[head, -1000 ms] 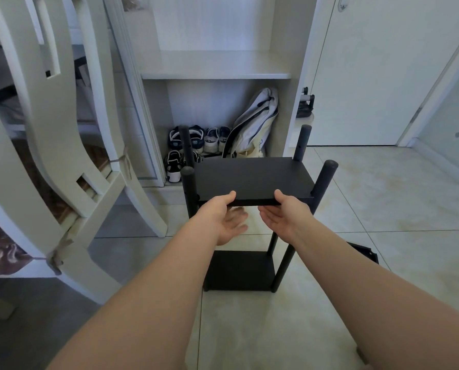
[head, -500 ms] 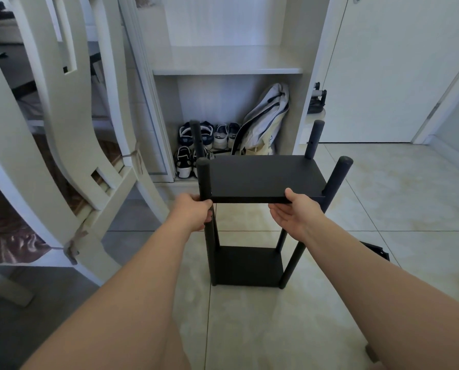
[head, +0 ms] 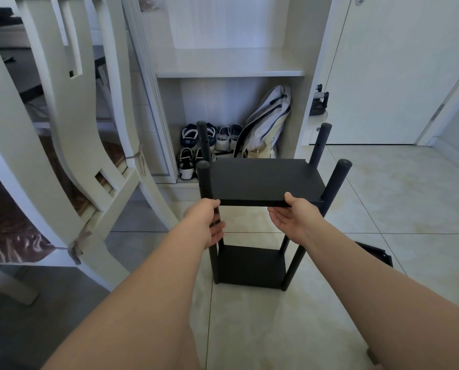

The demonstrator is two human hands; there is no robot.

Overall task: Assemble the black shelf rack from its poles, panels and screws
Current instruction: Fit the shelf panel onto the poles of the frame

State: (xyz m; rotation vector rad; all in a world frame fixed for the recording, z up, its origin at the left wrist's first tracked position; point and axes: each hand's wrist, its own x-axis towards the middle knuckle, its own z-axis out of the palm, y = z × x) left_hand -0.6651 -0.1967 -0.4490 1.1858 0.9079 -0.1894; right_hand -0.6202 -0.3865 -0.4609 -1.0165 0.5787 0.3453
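Observation:
The black shelf rack stands upright on the tiled floor. Its upper panel (head: 265, 180) sits between several round black poles whose tops rise above it, and a lower panel (head: 251, 265) lies near the floor. My left hand (head: 205, 222) grips the front left pole (head: 205, 180) just below the upper panel. With its thumb on top of the panel's front edge and fingers underneath, my right hand (head: 293, 217) holds the upper panel near the front right pole (head: 335, 180).
White chairs (head: 63, 156) stand close on the left. Behind the rack an open white cupboard holds several shoes (head: 193, 145) and a pale bag (head: 265, 124). A white door is at the right. Another black part (head: 375, 253) lies on the floor beside my right forearm.
My left hand left the panel's front edge, moved left and took hold of the front left pole. My right hand stayed at the panel's front edge. The view came closer to the rack.

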